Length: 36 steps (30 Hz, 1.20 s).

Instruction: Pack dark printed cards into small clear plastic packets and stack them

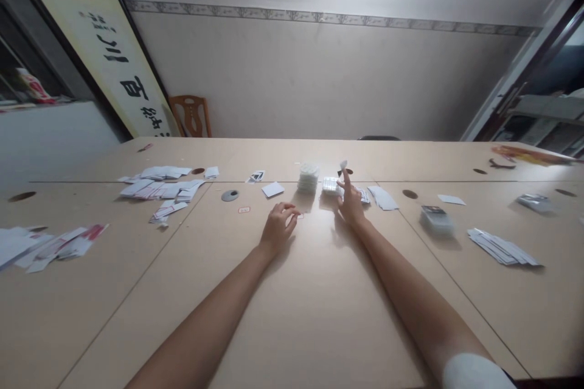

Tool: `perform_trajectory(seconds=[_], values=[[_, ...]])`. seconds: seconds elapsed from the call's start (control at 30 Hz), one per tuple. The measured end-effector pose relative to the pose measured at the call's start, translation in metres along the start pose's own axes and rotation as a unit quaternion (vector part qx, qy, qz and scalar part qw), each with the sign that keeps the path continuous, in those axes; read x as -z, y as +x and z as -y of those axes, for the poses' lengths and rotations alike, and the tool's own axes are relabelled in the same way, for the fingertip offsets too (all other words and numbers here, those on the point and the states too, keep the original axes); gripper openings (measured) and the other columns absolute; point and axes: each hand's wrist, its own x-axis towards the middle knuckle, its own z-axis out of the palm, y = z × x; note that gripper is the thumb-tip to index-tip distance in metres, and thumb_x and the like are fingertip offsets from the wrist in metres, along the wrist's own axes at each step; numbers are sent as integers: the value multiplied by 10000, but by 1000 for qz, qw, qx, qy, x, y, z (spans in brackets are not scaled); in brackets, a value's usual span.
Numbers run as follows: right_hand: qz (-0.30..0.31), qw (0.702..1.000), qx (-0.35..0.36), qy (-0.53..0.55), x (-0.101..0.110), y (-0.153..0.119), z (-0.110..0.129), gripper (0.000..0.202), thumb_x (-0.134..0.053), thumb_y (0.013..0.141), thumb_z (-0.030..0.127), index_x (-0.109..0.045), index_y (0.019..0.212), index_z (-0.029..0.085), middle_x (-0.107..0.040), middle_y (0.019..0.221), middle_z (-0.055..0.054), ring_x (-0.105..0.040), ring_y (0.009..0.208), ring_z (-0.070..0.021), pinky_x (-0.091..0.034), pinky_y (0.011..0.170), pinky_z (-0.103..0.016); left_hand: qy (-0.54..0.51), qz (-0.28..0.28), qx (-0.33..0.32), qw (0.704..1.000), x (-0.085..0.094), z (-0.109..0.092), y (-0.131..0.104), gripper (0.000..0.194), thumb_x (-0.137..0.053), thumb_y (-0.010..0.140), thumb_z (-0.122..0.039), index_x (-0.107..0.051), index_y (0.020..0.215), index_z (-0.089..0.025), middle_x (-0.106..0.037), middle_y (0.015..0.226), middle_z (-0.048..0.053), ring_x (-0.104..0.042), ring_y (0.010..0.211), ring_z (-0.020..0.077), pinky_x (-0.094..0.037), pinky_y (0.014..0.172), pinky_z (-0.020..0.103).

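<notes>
My left hand rests low over the table, its fingers loosely bent and apart. Its fingertips are beside a small red-edged label; nothing shows in its grasp. My right hand is raised, with a small whitish piece at its upper fingertips, too blurred to name. Just left of that hand lies a low stack of clear plastic cases. A taller stack of clear, flat pieces stands between the hands, farther back. Partly behind my right hand are some printed packets.
White paper slips lie in piles on the left, with more papers nearer. On the right are a clear box, a fanned row of white envelopes and a silvery packet. A white card lies left of centre.
</notes>
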Motion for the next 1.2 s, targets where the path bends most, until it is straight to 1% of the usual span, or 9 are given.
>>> perform_trajectory(seconds=[0.1, 0.2, 0.3, 0.4, 0.53, 0.67, 0.9, 1.07, 1.2], values=[[-25, 1000, 9, -12, 1, 1, 0, 901, -424, 791, 24, 4, 1569, 180, -642, 1314, -142, -472, 1349, -271, -377, 1031, -490, 0, 0, 0, 1000, 0, 1, 0, 178, -513, 912, -168, -690, 906, -192, -634, 1039, 87, -597, 1056, 239, -480, 950, 418], [7, 1000, 6, -28, -1, 2, -1, 898, -430, 806, 18, -3, 1571, 216, -610, 1360, -141, -451, 1367, -281, -347, 1047, -525, 1, -1, -2, 1000, -1, 2, 0, 175, -520, 904, -158, -692, 902, -192, -633, 1042, 88, -601, 1048, 238, -481, 949, 419], [21, 998, 9, -51, -5, 5, -3, 849, -407, 820, -9, -74, 1566, 220, -676, 1261, -122, -495, 1324, -268, -322, 1053, -533, 2, -4, -3, 1000, -2, 4, 0, 175, -518, 907, -163, -690, 907, -194, -632, 1049, 88, -603, 1044, 234, -488, 942, 415], [8, 993, 52, -101, -9, 10, -6, 792, -366, 827, -47, -165, 1554, 193, -717, 1164, -110, -559, 1243, -243, -324, 1042, -479, 5, -9, -5, 1000, -2, 5, 0, 173, -518, 911, -172, -689, 907, -195, -632, 1044, 86, -603, 1046, 232, -491, 944, 414], [25, 978, 128, -161, -11, 16, -9, 733, -327, 838, -73, -280, 1529, 165, -733, 1092, -117, -614, 1131, -232, -292, 1052, -442, 13, -17, -6, 1000, -1, 4, 0, 170, -519, 908, -173, -686, 894, -205, -634, 1023, 78, -604, 1036, 235, -494, 937, 423], [39, 973, 154, -170, -12, 18, -15, 683, -332, 851, -61, -366, 1497, 160, -725, 1096, -129, -625, 1065, -233, -330, 1012, -406, 23, -19, -7, 1000, 1, 0, 0, 165, -526, 902, -170, -687, 901, -210, -639, 1034, 76, -600, 1037, 238, -484, 939, 430], [48, 969, 164, -178, -10, 25, -24, 663, -323, 872, -39, -336, 1513, 130, -705, 1088, -146, -594, 1078, -262, -385, 964, -423, 36, -19, -8, 999, 5, -9, 0, 169, -522, 908, -168, -688, 908, -200, -641, 1048, 85, -589, 1050, 243, -464, 947, 436], [70, 964, 190, -170, -3, 31, -22, 619, -371, 878, -8, -451, 1461, 183, -688, 1052, -141, -584, 997, -277, -464, 882, -401, 36, -17, -9, 999, 6, -10, -1, 166, -533, 898, -170, -696, 895, -206, -647, 1043, 84, -595, 1042, 246, -467, 927, 431], [58, 973, 173, -141, 5, 37, -18, 589, -387, 863, -3, -523, 1405, 182, -691, 989, -135, -594, 963, -271, -492, 863, -383, 25, -23, 2, 999, 5, -8, -2, 162, -539, 891, -173, -697, 887, -206, -652, 1050, 88, -595, 1049, 255, -451, 941, 449]])
